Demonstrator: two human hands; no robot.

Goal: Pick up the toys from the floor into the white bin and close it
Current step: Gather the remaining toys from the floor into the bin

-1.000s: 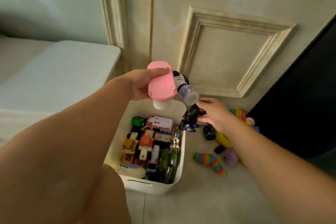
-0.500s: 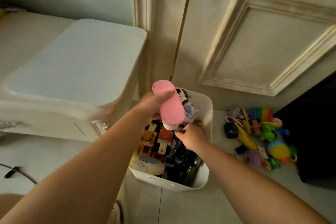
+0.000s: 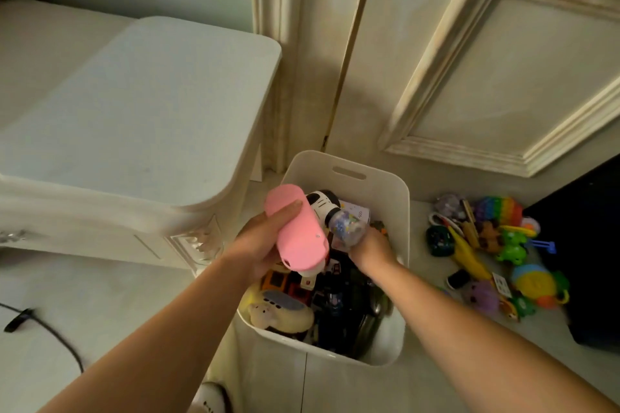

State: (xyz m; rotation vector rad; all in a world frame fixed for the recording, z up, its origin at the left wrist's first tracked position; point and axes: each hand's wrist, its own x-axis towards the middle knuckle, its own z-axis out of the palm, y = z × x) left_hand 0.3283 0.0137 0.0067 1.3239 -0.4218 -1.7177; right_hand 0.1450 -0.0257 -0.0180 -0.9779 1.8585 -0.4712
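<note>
Left hand [image 3: 265, 245] gripping pink toy [image 3: 297, 231], right hand [image 3: 370, 246] inside white bin [image 3: 385, 184]

right hand [image 3: 370, 250] fingers hidden behind pink toy [image 3: 297, 231]

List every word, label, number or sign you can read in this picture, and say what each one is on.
None can be read.
The small white card among the loose toys on the floor carries dark marks, too small and blurred to read.
The white boxy toy in the white bin has small dots or buttons on its face, no legible text.
The pink toy in the left hand shows no print.
</note>
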